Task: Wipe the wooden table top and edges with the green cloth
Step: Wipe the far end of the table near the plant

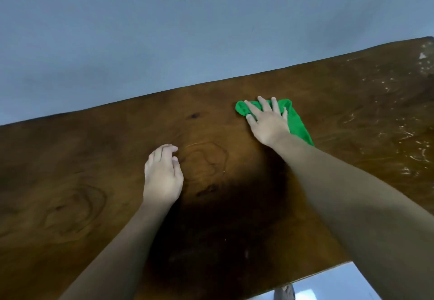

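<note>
A dark brown wooden table top [94, 182] fills most of the view, tilted from lower left to upper right. The green cloth [297, 121] lies on it near the far edge. My right hand [267, 123] presses flat on the cloth with fingers spread, covering its middle. My left hand [163, 175] rests on the wood nearer to me, left of the cloth, fingers loosely curled and holding nothing.
Whitish smears and specks [404, 121] cover the table's right part. A plain blue-grey wall [164, 41] rises behind the far edge. At the bottom right the near edge ends over a pale floor [328, 285].
</note>
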